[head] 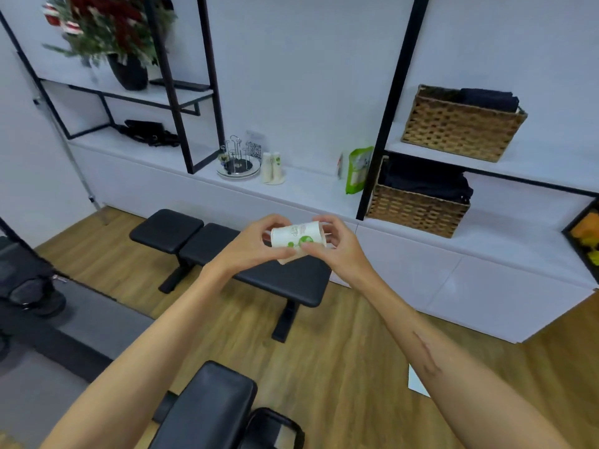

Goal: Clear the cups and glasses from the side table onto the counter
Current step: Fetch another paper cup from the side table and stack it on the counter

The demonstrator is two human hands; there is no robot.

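While both arms reach fwd over black bench [259, 270], left hand [256, 246] and right hand [334, 246] grasp same paper cup [296, 238] betw. them, fingers curled round it. Cup white w/ green print, lying sideways in air, mouth toward right hand; seems more than one cup nested, cannot tell how many. Far on white counter [308, 189]: two stacks of paper cups [272, 168] upside down, beside wire glass rack [238, 160]. Right of them green packet [358, 170], wicker basket [418, 209].
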